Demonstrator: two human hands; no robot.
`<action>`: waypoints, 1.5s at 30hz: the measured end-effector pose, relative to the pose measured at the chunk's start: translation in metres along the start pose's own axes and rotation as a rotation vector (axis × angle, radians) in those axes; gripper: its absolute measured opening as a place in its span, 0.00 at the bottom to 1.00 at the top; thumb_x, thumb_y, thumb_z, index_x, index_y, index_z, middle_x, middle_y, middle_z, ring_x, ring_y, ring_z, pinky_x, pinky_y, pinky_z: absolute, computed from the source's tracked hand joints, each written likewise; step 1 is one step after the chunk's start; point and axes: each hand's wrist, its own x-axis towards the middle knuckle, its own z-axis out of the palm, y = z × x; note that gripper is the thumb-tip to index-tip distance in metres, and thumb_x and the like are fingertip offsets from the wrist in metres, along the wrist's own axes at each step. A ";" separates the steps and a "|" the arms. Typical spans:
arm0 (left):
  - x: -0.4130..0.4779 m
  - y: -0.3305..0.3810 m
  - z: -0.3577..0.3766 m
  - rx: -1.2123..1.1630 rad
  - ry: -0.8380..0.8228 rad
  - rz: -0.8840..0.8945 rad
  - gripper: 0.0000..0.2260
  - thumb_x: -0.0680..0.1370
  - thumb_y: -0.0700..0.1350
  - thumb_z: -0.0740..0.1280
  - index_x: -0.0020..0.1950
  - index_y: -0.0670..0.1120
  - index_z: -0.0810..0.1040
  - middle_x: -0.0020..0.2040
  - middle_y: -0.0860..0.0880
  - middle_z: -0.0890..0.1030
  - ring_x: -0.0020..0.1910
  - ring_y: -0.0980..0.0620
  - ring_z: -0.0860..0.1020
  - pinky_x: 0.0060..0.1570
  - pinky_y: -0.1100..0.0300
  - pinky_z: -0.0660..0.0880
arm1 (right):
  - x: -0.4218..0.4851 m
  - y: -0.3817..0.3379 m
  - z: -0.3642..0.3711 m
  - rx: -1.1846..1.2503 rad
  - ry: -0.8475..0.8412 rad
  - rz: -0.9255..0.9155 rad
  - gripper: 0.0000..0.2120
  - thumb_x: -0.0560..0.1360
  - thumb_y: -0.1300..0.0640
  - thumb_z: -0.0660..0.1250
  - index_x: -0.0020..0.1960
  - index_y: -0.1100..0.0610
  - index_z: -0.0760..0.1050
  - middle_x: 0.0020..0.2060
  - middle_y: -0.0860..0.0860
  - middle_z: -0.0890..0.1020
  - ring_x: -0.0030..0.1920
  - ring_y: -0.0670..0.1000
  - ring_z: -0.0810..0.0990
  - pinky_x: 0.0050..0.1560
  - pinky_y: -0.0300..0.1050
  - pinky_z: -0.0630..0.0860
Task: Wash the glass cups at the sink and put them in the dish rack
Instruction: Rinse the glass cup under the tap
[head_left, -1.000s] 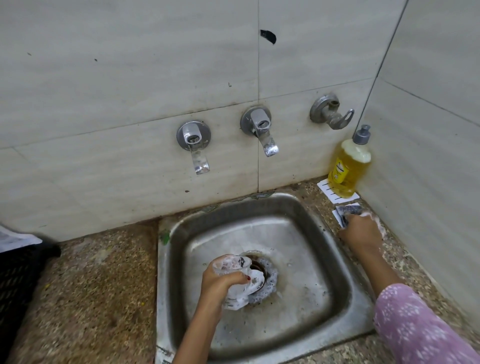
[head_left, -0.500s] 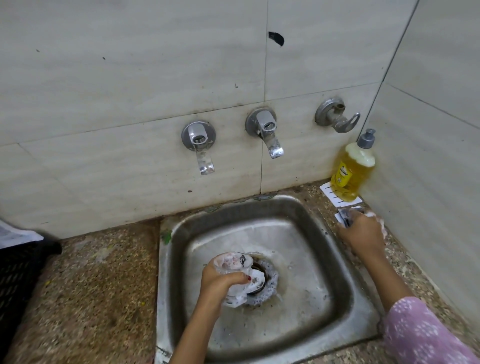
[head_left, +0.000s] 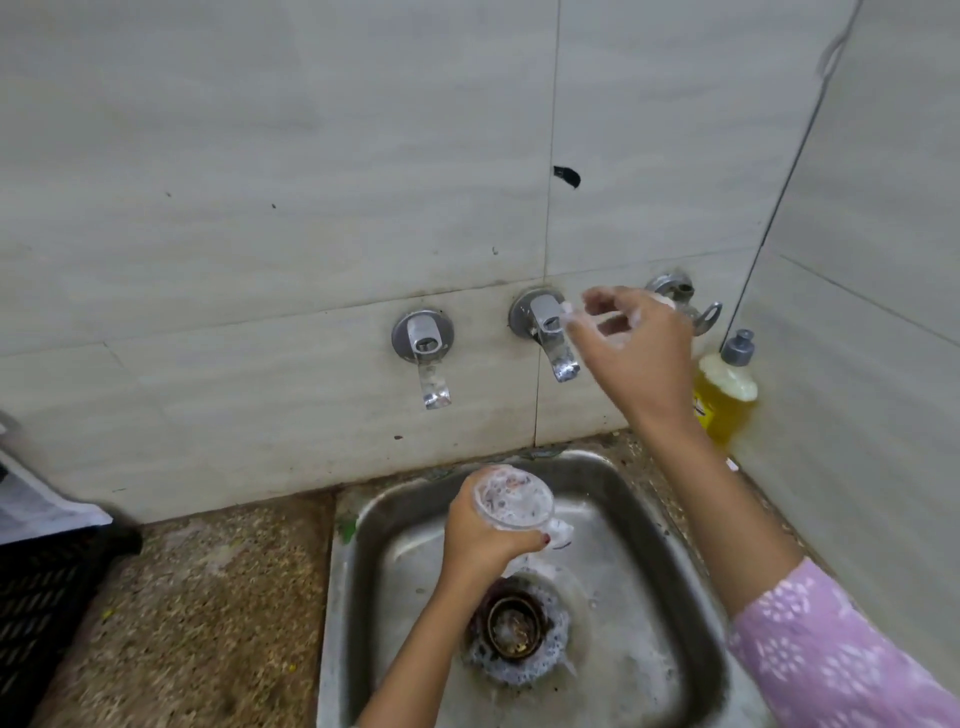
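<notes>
A soapy glass cup (head_left: 511, 501) is gripped in my left hand (head_left: 485, 535), held tilted over the back of the steel sink (head_left: 670, 525), below the middle tap. My right hand (head_left: 636, 351) is raised beside the handle of the middle tap (head_left: 543, 327). Its foamy fingers are spread and hold nothing. The black dish rack (head_left: 47, 597) shows at the left edge on the counter.
Another tap (head_left: 423, 348) is on the wall to the left, and a third fitting (head_left: 685, 301) to the right. A yellow soap bottle (head_left: 727, 395) stands in the right corner. Foam rings the sink drain (head_left: 517, 629). A speckled counter (head_left: 208, 613) lies between sink and rack.
My right hand left the sponge spot by the soap bottle and rose to the middle tap. My left hand lifted the cup from the drain toward the sink's back.
</notes>
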 end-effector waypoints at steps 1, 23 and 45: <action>0.003 0.005 0.002 0.000 -0.001 0.017 0.30 0.55 0.34 0.80 0.47 0.56 0.73 0.49 0.54 0.79 0.50 0.54 0.78 0.52 0.59 0.76 | 0.006 -0.005 0.007 -0.120 -0.043 -0.014 0.16 0.72 0.48 0.68 0.51 0.60 0.80 0.44 0.55 0.82 0.46 0.51 0.80 0.48 0.46 0.77; -0.011 0.036 0.015 -0.065 0.071 0.016 0.31 0.50 0.39 0.75 0.52 0.47 0.76 0.49 0.50 0.80 0.49 0.54 0.79 0.50 0.57 0.77 | 0.013 -0.006 0.044 -0.419 -0.238 -0.032 0.09 0.77 0.63 0.58 0.49 0.67 0.75 0.52 0.62 0.74 0.51 0.61 0.75 0.46 0.44 0.68; 0.035 0.052 0.058 -0.181 0.154 -0.105 0.25 0.60 0.30 0.77 0.53 0.45 0.77 0.47 0.49 0.81 0.47 0.52 0.79 0.45 0.61 0.76 | 0.087 0.028 0.009 -0.119 -0.754 -0.068 0.15 0.79 0.64 0.56 0.61 0.56 0.77 0.61 0.54 0.78 0.59 0.53 0.75 0.48 0.40 0.70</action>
